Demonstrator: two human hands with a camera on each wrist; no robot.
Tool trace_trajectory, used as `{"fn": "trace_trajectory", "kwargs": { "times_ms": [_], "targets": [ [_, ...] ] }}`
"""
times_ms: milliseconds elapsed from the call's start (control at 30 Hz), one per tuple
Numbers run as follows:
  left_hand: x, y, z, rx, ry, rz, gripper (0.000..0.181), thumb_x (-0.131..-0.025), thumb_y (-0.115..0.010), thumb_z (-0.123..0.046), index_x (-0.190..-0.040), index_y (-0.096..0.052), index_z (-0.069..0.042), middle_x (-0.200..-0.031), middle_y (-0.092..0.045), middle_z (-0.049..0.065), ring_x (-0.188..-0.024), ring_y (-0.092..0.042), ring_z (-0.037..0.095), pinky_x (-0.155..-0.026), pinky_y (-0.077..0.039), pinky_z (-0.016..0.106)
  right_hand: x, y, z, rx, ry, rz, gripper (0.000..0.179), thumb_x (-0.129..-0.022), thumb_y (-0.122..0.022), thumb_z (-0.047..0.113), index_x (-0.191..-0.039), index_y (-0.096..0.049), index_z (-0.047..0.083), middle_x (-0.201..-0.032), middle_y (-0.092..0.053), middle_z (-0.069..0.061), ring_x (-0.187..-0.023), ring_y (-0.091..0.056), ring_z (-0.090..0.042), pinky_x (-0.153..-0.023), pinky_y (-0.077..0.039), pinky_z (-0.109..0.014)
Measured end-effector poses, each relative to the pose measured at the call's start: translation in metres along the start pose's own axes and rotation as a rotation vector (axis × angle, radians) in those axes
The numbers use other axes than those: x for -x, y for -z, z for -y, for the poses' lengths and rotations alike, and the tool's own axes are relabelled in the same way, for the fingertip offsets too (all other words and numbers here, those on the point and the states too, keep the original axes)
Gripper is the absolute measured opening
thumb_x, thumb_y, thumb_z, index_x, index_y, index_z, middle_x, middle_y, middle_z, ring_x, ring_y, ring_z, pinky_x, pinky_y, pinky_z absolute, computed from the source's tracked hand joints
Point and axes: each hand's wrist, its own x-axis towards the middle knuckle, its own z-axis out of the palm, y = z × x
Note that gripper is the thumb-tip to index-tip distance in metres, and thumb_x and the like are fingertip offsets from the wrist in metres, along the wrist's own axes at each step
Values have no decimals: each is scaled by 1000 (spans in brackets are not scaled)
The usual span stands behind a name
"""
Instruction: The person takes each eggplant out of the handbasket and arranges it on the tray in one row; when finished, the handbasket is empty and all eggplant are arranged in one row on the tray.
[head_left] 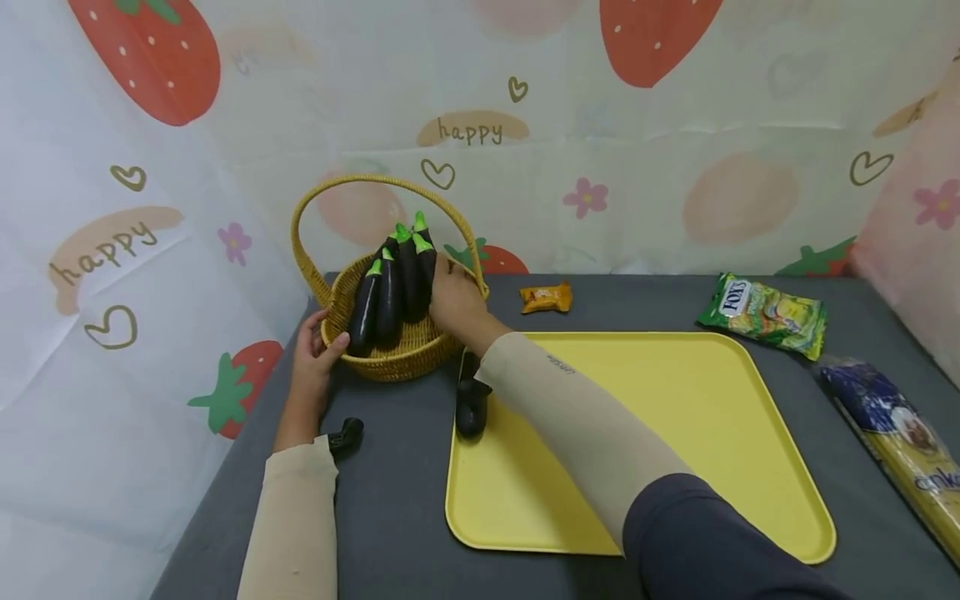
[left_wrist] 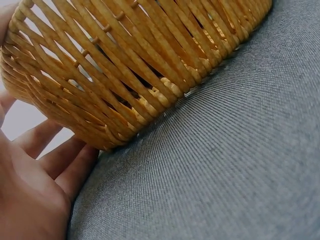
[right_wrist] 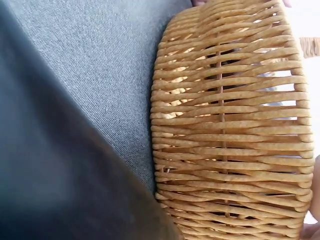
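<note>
A yellow woven basket (head_left: 401, 364) with a tall arched handle stands at the back left of the dark table. Several dark purple eggplants (head_left: 389, 300) with green stem ends lean inside it. My left hand (head_left: 313, 367) grips the basket's left side, thumb at the rim and fingers against the outside; the left wrist view shows this hand (left_wrist: 40, 175) beside the woven wall (left_wrist: 130, 60). Over the basket's right rim reaches my right hand (head_left: 459, 304), against the rightmost eggplant. Its fingertips are hidden. The right wrist view is mostly basket weave (right_wrist: 225, 125).
A yellow tray (head_left: 645, 392) lies right of the basket, partly under my right forearm. Behind it sits a small orange packet (head_left: 546, 297). Farther right are a green Fox's bag (head_left: 765, 315) and a long blue-and-yellow packet (head_left: 896, 442). A printed cloth hangs behind the table.
</note>
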Motion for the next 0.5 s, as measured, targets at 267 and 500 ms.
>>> {"fn": "trace_trajectory", "kwargs": {
  "times_ms": [267, 500],
  "targets": [
    [3, -4, -2, 23, 5, -24, 59, -96, -57, -4, -147, -29, 2, -135, -41, 34, -100, -54, 8, -81, -43, 20, 25, 25, -1, -216, 31, -10, 77, -98, -58, 32, -156, -12, 11, -153, -31, -12, -121, -51, -28, -94, -44, -43],
    [0, -3, -3, 11, 15, -19, 60, -96, -58, -6, -147, -29, 1, -135, -42, 31, -102, -53, 8, -82, -43, 19, 59, 40, -8, -446, 139, -66, 72, -97, -59, 32, -155, -20, 15, -125, -51, -1, -99, -56, -17, -82, -46, -36]
  ]
}}
